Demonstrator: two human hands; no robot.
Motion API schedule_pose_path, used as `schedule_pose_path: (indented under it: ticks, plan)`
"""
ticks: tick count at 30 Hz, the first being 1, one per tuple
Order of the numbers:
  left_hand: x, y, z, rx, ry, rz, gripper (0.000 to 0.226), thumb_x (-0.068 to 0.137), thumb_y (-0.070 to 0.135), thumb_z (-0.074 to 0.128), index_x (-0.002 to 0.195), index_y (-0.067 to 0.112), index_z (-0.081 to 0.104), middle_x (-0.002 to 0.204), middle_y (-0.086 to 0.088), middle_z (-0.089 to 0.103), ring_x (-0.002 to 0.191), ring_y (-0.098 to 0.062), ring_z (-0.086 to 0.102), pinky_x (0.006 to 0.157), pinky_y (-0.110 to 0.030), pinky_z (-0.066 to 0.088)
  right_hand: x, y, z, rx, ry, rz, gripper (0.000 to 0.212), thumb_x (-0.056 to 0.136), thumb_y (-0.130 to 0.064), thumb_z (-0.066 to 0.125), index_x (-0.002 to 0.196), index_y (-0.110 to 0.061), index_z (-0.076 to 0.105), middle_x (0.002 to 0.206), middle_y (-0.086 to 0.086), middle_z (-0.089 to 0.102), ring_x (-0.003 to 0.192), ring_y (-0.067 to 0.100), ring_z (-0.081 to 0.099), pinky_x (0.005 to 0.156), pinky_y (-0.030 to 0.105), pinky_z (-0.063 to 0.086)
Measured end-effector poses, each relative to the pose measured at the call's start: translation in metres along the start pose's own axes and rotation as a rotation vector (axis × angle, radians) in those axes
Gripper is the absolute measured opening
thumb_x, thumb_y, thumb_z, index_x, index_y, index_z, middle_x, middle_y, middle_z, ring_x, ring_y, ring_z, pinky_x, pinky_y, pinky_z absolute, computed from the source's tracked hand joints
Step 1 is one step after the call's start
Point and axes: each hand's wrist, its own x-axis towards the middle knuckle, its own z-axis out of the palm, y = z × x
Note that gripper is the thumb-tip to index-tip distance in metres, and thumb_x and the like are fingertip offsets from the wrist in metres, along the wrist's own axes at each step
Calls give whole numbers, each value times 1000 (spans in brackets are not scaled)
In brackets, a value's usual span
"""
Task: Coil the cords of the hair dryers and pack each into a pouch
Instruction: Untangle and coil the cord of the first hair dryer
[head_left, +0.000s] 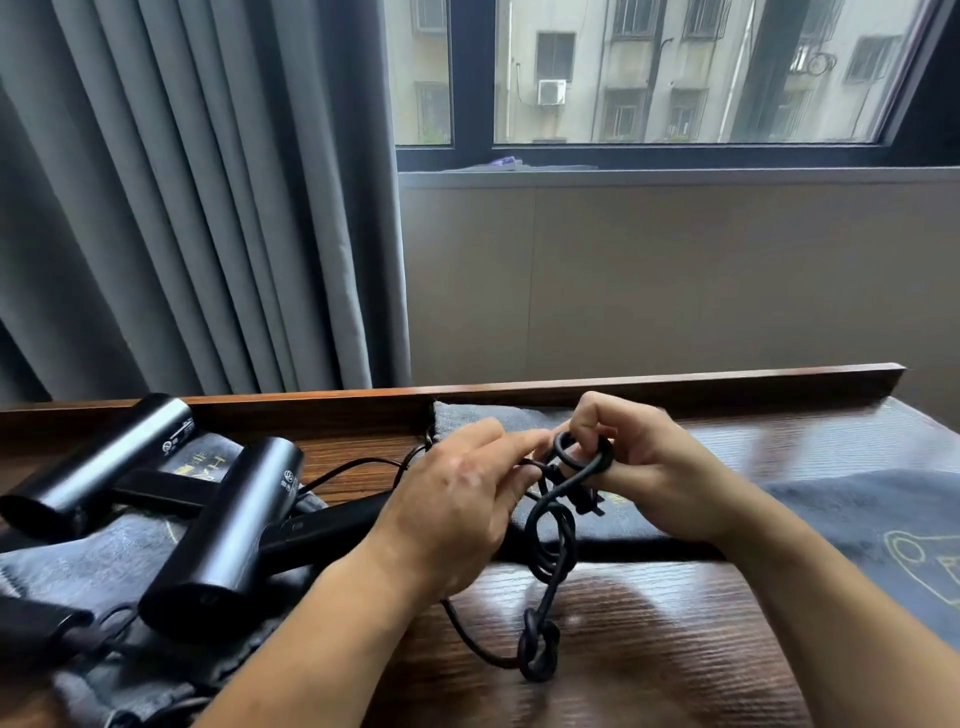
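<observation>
Two black hair dryers lie at the left of the wooden table: one at the back, one nearer me, its handle pointing right. A black cord hangs in loops and tangles between my hands down to the tabletop. My right hand grips a small loop of the cord, fingers curled through it. My left hand pinches the cord just left of that loop. Grey pouches lie flat: one behind my hands, one at the right, one under the dryers.
A raised wooden ledge runs along the table's far edge. Grey curtains hang behind the left side, a window above the right. Bare tabletop shows in front of me.
</observation>
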Motion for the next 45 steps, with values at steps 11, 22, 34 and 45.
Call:
schedule_pose_path:
  ticks: [11, 22, 34, 45]
  plan:
    - [0, 13, -12, -49, 171, -11, 13, 92, 28, 63, 83, 22, 70, 74, 13, 66, 74, -3, 60, 70, -5, 38, -7, -8, -18, -494, -12, 85, 33, 82, 7, 59, 73, -23, 50, 74, 0, 64, 64, 14, 62, 61, 39, 54]
    - [0, -2, -14, -453, 526, -367, 4, 98, 35, 49, 95, 38, 50, 56, -3, 63, 44, -17, 54, 53, -41, 52, 0, 11, -15, -3, 299, 327, 29, 90, 19, 46, 94, -7, 59, 86, 11, 66, 73, 28, 71, 65, 34, 57]
    - [1, 14, -13, -1157, 644, -400, 35, 105, 3, 34, 121, 12, 63, 63, -15, 64, 48, -20, 46, 50, -29, 42, -3, -5, -12, -367, 95, 514, 15, 93, -16, 60, 83, -9, 70, 82, 12, 75, 62, 22, 67, 49, 28, 46]
    - [0, 18, -9, -1139, 740, -445, 28, 98, 9, 41, 112, 8, 66, 71, -11, 66, 59, -19, 53, 60, -26, 50, -7, -5, 7, -738, -317, 555, 37, 77, -47, 80, 74, -15, 62, 61, -7, 56, 58, 8, 49, 58, 29, 39]
